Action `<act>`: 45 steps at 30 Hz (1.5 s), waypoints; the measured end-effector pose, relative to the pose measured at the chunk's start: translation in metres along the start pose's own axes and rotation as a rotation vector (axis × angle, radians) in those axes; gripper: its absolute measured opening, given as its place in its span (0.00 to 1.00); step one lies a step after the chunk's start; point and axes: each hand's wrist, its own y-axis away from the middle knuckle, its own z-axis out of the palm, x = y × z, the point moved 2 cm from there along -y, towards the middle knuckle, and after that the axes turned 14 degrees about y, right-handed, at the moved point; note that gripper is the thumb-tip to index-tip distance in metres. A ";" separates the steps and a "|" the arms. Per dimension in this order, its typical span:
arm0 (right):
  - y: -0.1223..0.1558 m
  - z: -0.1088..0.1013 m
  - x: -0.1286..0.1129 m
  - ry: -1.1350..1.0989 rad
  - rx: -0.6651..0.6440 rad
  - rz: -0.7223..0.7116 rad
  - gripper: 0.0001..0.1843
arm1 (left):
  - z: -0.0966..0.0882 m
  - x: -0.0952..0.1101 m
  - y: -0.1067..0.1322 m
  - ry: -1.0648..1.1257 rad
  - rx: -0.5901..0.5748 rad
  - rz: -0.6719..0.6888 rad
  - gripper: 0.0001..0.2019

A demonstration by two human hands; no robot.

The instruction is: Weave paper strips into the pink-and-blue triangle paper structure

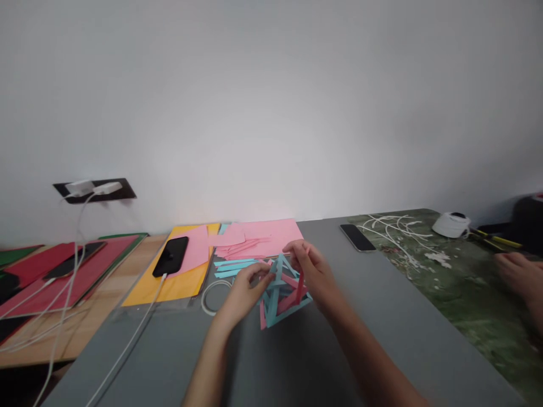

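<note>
- Pale, plain wall (pixel 271 113) behind everything.
- Gray tabletop (pixel 169 350), with a mottled green surface (pixel 449 294) adjoining at right.
- Pink sheets (pixel 271 232) lying near the wall.
- Angular, see-through paper frame (pixel 274 299) of crossing blue and pink strips, between both hands at the table's middle.
- Left hand (pixel 246 291), fingers pinching the frame's blue part; right hand (pixel 314 271), fingertips closed on a pink strip (pixel 300 288) of it.
- White ring (pixel 203 298) beside the left hand.
</note>
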 end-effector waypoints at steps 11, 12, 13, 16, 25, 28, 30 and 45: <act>-0.025 0.013 -0.003 0.212 -0.069 -0.140 0.19 | 0.004 -0.005 -0.003 -0.004 0.091 0.003 0.11; -0.026 0.014 -0.002 0.267 -0.108 -0.142 0.18 | 0.004 -0.005 -0.004 -0.002 0.090 0.015 0.10; -0.026 0.014 0.000 0.306 -0.138 -0.140 0.18 | 0.005 -0.006 -0.004 -0.003 0.091 0.028 0.10; -0.030 0.014 0.005 0.371 -0.158 -0.123 0.16 | 0.006 -0.010 -0.006 -0.023 0.119 0.063 0.10; -0.049 0.018 -0.002 0.664 -0.553 -0.182 0.16 | 0.007 -0.018 -0.006 -0.034 0.205 0.063 0.10; -0.051 0.019 -0.006 0.679 -0.566 -0.192 0.16 | 0.007 -0.019 -0.006 0.022 0.222 0.039 0.10; -0.051 0.018 -0.006 0.676 -0.513 -0.174 0.16 | 0.007 -0.019 -0.006 0.076 0.237 0.030 0.10; -0.050 0.003 0.006 0.471 -0.544 0.140 0.18 | 0.007 -0.023 -0.007 0.149 0.220 0.014 0.11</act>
